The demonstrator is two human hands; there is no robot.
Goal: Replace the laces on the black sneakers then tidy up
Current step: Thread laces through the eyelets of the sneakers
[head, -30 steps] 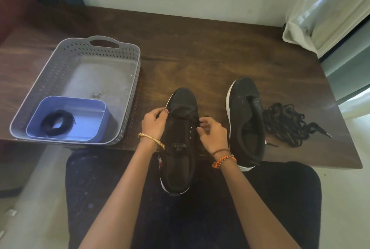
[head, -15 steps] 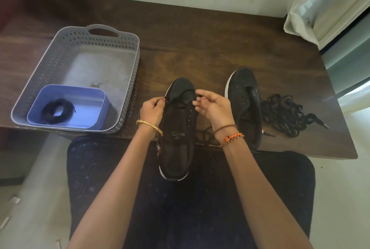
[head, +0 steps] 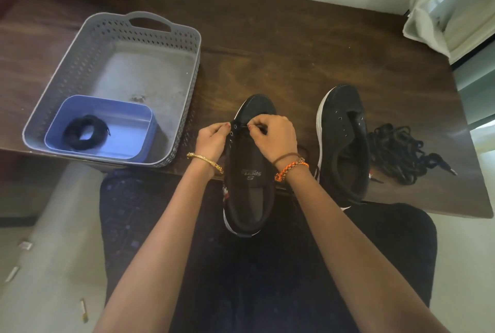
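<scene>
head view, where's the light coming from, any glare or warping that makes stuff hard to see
Head view: daylight enters from the curtained window at upper right, leaving a pale sheen on the table; wide-angle lens bows the table edges; black lace between the hands blends into the dark sneaker.

Right hand [head: 273, 137] moved up—now pinching lace [head: 245, 127] at toe eyelets.

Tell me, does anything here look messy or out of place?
Only the loose tangle of black laces, heaped on the dark wooden table right of the unlaced black sneaker. The coiled black lace lies neatly in the blue tub. Nothing looks spilled or damaged.
</scene>
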